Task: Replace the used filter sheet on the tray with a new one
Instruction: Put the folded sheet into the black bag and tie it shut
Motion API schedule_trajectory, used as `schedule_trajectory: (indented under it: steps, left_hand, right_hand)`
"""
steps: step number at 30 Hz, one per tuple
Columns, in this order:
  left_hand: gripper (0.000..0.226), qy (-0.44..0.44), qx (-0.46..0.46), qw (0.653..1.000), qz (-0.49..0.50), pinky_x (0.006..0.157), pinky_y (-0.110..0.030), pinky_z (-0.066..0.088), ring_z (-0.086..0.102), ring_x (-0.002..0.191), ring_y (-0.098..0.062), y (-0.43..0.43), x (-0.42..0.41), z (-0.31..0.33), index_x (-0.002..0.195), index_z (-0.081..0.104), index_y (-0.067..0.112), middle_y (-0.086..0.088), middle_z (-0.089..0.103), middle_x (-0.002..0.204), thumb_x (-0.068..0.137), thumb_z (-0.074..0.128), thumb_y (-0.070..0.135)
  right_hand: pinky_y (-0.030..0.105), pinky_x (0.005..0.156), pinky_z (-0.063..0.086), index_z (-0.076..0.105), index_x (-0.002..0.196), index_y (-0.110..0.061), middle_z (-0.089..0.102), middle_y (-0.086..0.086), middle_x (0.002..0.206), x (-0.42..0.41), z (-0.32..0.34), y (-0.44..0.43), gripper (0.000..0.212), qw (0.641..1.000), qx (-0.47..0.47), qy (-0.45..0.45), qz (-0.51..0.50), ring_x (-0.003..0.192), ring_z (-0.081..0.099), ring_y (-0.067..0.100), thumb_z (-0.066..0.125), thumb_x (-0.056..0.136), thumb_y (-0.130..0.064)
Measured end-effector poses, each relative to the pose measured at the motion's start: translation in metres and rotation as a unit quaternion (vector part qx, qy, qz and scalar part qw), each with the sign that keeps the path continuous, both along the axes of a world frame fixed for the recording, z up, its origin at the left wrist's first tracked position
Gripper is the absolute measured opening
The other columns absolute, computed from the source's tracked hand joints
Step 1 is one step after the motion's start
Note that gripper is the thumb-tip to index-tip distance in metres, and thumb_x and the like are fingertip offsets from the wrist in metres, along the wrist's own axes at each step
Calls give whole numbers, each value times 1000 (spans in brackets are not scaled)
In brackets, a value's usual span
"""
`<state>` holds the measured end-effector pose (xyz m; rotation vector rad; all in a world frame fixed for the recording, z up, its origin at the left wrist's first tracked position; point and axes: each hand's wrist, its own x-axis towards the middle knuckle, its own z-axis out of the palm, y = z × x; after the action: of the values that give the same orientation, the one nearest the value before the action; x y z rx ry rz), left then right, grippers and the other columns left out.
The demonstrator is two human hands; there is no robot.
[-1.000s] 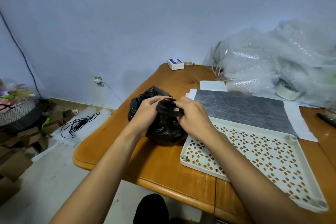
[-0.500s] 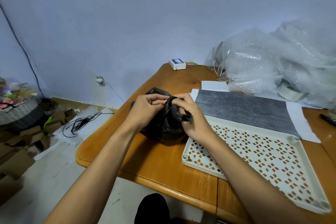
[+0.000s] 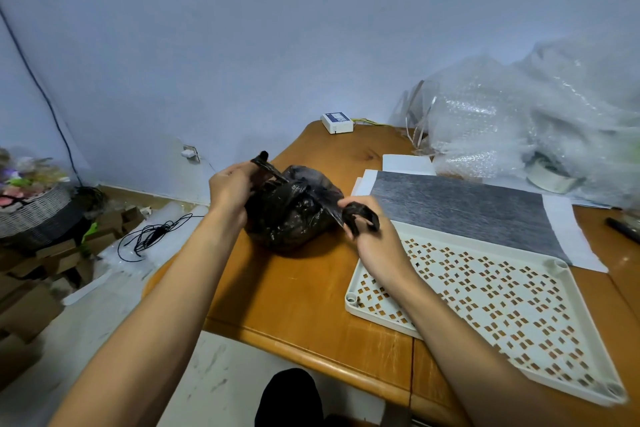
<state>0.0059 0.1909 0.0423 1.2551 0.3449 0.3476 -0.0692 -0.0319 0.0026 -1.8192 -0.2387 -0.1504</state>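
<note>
A bulging black plastic bag rests on the wooden table. My left hand grips one bag handle, stretched out to the left. My right hand grips the other handle, pulled right and wrapped round my fingers. The white perforated tray lies bare on the table to the right, under my right wrist. Behind the tray a dark grey filter sheet lies flat on white sheets. What the bag holds is hidden.
A heap of bubble wrap fills the back right of the table, with a tape roll in it. A small white box sits at the far edge, a black marker at the right. Cardboard, a black cable and a basket lie on the floor at left.
My hands, which were close together over the top of the bag, have drawn apart, stretching its two handles out to the left and right.
</note>
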Motion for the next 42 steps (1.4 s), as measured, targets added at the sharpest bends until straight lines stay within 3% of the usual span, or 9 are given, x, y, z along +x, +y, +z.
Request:
schedule_trajectory:
  steps: [6,11,16,21,26,29,31,36,42]
  left_hand:
    - [11,-10,-49,998,42,47,-16,53,70,90,-26,12,-2,8,101,64,-6,-19,73,96,92,59,-5]
    - [16,-35,96,993,60,71,-26,61,76,83,-18,12,-1,8,102,73,-6,-12,77,91,92,65,4]
    - [11,-131,221,966,4,61,-22,55,73,72,-10,-22,-29,28,100,73,4,-1,80,85,97,62,5]
    - [20,-248,379,887,-92,89,-32,59,73,93,-7,-68,-71,11,95,77,15,6,78,99,90,64,1]
    - [14,-263,458,838,-136,93,-20,51,64,107,-8,-79,-97,-27,92,78,15,7,65,115,84,71,6]
    - [17,-265,473,813,-213,90,-25,53,66,100,-12,-78,-107,-47,93,78,13,5,68,105,83,70,3]
    - [22,-244,456,815,-262,88,-29,55,69,95,-15,-74,-110,-57,89,80,11,3,74,96,82,64,-4]
    - [27,-70,183,965,-176,65,-39,55,63,59,-25,-50,-100,-64,74,68,-1,-20,67,72,96,53,0]
    - [79,150,166,931,-289,78,-40,62,73,80,-30,-37,-66,-60,93,75,5,-18,76,88,86,48,79]
  right_hand:
    - [29,62,36,57,99,-22,62,9,96,1,-11,-9,20,995,-89,30,-13,75,52,14,42,101,-9]
    - [32,74,46,60,62,-29,65,-2,68,10,-5,-13,48,997,-35,57,-24,71,63,21,39,104,-21]
    - [29,75,50,70,80,-5,71,10,72,11,7,-11,45,992,63,102,47,69,63,19,45,101,-34]
    - [34,68,54,75,94,-3,74,22,86,19,7,9,88,955,127,227,142,66,67,26,22,94,-75]
    - [47,90,55,76,94,-17,74,10,91,23,0,10,60,895,299,297,148,85,71,27,41,96,-66]
    - [40,97,53,77,99,-7,75,12,93,26,-5,10,34,912,241,306,132,87,72,23,63,94,-37]
    - [42,92,55,75,105,3,75,19,105,23,-9,13,26,942,144,279,121,97,73,31,60,90,-12]
    - [30,66,53,73,92,-1,72,11,79,15,-17,20,24,967,81,219,104,70,64,19,51,97,-8]
    - [39,55,48,67,82,-17,67,-2,62,9,-16,34,27,987,-127,74,59,58,61,17,48,98,-26]
